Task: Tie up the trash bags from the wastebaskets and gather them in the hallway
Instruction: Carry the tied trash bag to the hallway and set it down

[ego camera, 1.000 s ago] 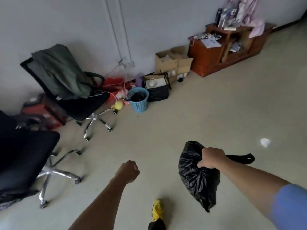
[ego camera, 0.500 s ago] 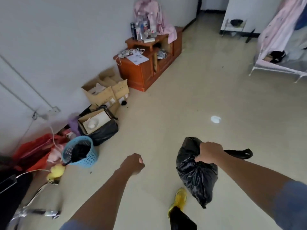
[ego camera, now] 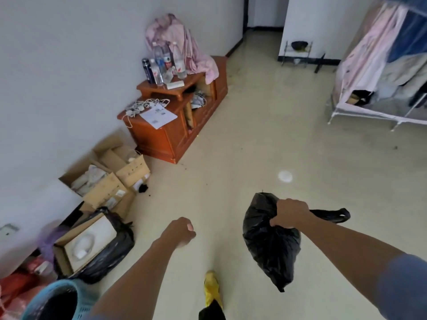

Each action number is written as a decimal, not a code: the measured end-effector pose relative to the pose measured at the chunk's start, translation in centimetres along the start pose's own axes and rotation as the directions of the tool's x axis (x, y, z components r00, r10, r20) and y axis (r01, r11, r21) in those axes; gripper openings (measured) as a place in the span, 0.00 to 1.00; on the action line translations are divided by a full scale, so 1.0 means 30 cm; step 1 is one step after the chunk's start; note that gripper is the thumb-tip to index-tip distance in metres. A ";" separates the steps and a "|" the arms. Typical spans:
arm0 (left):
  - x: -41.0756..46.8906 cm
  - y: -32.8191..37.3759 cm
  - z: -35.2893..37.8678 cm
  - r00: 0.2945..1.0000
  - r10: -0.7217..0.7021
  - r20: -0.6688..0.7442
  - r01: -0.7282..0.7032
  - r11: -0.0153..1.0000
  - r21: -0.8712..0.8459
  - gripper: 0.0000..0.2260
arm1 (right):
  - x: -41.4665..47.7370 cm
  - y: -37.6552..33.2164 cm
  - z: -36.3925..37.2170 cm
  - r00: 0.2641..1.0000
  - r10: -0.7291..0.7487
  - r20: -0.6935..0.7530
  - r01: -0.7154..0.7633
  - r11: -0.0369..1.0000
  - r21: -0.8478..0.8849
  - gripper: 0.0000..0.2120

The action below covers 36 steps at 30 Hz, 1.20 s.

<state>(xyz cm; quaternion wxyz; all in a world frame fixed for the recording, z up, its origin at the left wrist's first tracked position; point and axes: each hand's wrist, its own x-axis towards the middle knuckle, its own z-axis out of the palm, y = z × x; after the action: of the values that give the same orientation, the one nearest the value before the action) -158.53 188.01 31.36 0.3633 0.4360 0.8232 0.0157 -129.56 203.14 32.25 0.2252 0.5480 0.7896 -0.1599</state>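
Black plastic, crinkled and slack: that's the trash bag [ego camera: 270,241] hanging from my right hand [ego camera: 291,213], out in front of me and clear of the floor [ego camera: 231,139]. My grip there is clamped on the gathered neck, fingers wrapped tight around the bunched film, and a loose handle loop [ego camera: 332,214] trails out to the right past my knuckles. The bag droops to a point below my fist and sags with no real bulge, so I judge it light and mostly air, with soft contents. It looks thin and slick, the kind of film that slides through a loose hold and tears if something sharp inside catches it, so the twisted neck is the place to hold, not the body.

My left hand [ego camera: 181,230] swings free ahead of me, curled into an empty fist, holding nothing. My yellow shoe [ego camera: 212,288] steps forward between the arms.

Down at the lower left edge sits the blue wastebasket [ego camera: 57,301] with a dark liner inside, close by my left arm. Just beyond it another black bag [ego camera: 111,252] slumps around a cardboard box [ego camera: 85,243] against the wall. A wooden cabinet [ego camera: 175,132] stands further along that wall, and a dark doorway [ego camera: 263,12] opens at the far end, probably the hallway I'm carrying this toward. Whether the neck is knotted yet, I can't tell; my fist hides it.
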 end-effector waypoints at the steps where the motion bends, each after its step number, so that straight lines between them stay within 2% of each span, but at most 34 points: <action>1: 0.086 0.042 -0.043 1.000 0.008 0.002 -0.008 1.000 0.007 0.09 | 0.083 0.011 -0.043 1.000 0.013 -0.004 -0.013 1.000 0.002 0.20; 9: 0.816 0.435 -0.406 0.983 0.166 0.083 -0.174 0.979 0.109 0.12 | 0.746 0.104 -0.439 0.989 0.144 -0.026 -0.142 0.987 0.080 0.25; 12: 1.033 0.658 -0.587 0.967 0.239 0.085 -0.247 0.964 0.098 0.10 | 0.925 0.171 -0.647 0.978 0.194 -0.078 -0.183 0.974 0.131 0.25; 14: 1.162 0.804 -0.690 0.955 0.280 0.097 -0.286 0.957 0.057 0.03 | 1.036 0.222 -0.757 0.967 0.239 -0.091 -0.223 0.962 0.158 0.25; 17: 1.395 0.991 -0.802 0.942 0.321 0.098 -0.322 0.947 -0.009 0.08 | 1.247 0.315 -0.894 0.952 0.291 -0.091 -0.268 0.941 0.205 0.24; 20: 1.654 1.159 -0.875 0.930 0.342 0.133 -0.350 0.936 0.038 0.07 | 1.495 0.403 -1.002 0.949 0.305 -0.075 -0.283 0.934 0.219 0.25; 22: 1.829 1.281 -0.927 0.929 0.344 0.138 -0.354 0.934 0.050 0.04 | 1.686 0.457 -1.075 0.951 0.303 -0.055 -0.283 0.930 0.235 0.26; 25: 2.100 1.467 -1.020 0.938 0.318 0.139 -0.331 0.940 0.083 0.07 | 1.977 0.548 -1.204 0.956 0.293 -0.010 -0.280 0.924 0.259 0.27; 27: 2.261 1.586 -1.103 0.943 0.307 0.130 -0.319 0.944 0.082 0.04 | 2.160 0.606 -1.307 0.958 0.286 0.005 -0.279 0.928 0.248 0.28; 30: 2.477 1.729 -1.231 0.952 0.292 0.089 -0.294 0.956 0.013 0.10 | 2.394 0.677 -1.508 0.965 0.262 0.011 -0.258 0.941 0.220 0.26; 32: 2.595 1.805 -1.320 0.961 0.263 0.082 -0.263 0.965 -0.006 0.09 | 2.553 0.710 -1.641 0.970 0.244 0.006 -0.240 0.949 0.202 0.24; 35: 2.815 1.900 -1.435 0.965 0.243 0.101 -0.247 0.968 0.035 0.02 | 2.822 0.760 -1.819 0.974 0.227 -0.011 -0.220 0.955 0.198 0.26; 36: 2.901 1.935 -1.470 0.967 0.233 0.104 -0.240 0.969 0.057 0.05 | 2.914 0.775 -1.870 0.975 0.222 -0.012 -0.215 0.957 0.195 0.27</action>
<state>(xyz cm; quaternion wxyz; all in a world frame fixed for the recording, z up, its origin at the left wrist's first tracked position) -175.47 300.26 32.82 0.3829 0.5436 0.7469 0.0094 -143.94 308.62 33.25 0.1741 0.6537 0.7087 -0.2004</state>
